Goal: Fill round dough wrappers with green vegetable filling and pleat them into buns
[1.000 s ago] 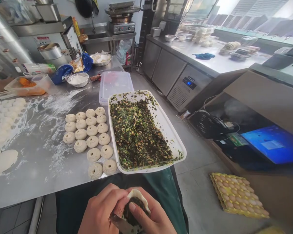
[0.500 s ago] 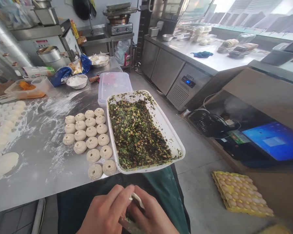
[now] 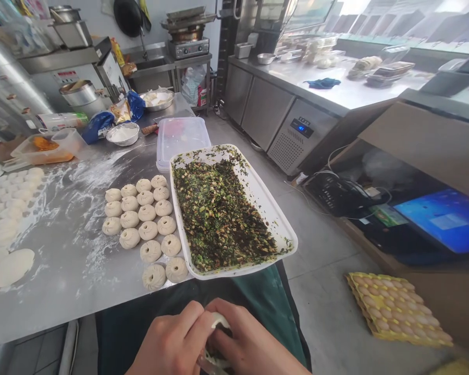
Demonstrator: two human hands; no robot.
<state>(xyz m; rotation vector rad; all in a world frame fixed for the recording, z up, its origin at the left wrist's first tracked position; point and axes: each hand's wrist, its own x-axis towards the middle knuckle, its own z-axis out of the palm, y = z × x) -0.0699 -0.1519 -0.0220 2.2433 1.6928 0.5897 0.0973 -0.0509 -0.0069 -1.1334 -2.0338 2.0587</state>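
At the bottom of the head view, my left hand (image 3: 170, 341) and my right hand (image 3: 246, 338) are closed around one bun (image 3: 220, 321). Its pale dough edge is pinched between the fingertips, with dark filling partly showing inside; most of it is hidden by my fingers. Just beyond my hands, a white tub (image 3: 287, 232) of chopped green filling (image 3: 219, 213) sits at the table edge. Left of the tub stand rows of pleated buns (image 3: 146, 212). Flat dough wrappers (image 3: 13, 267) lie at the far left, with dough pieces (image 3: 15, 195) behind them.
Flour dusts the steel table (image 3: 70, 276). Behind the tub are a clear lid (image 3: 183, 138) and a bowl of flour (image 3: 123, 134). Stacked egg trays (image 3: 398, 307) lie on the floor at right, below a shelf with a lit screen (image 3: 445, 219). A steel counter (image 3: 269, 112) stands beyond.
My hands have shifted slightly down and right, still pinching the dough edge. The view has turned a little; the buns and tub stay in place.
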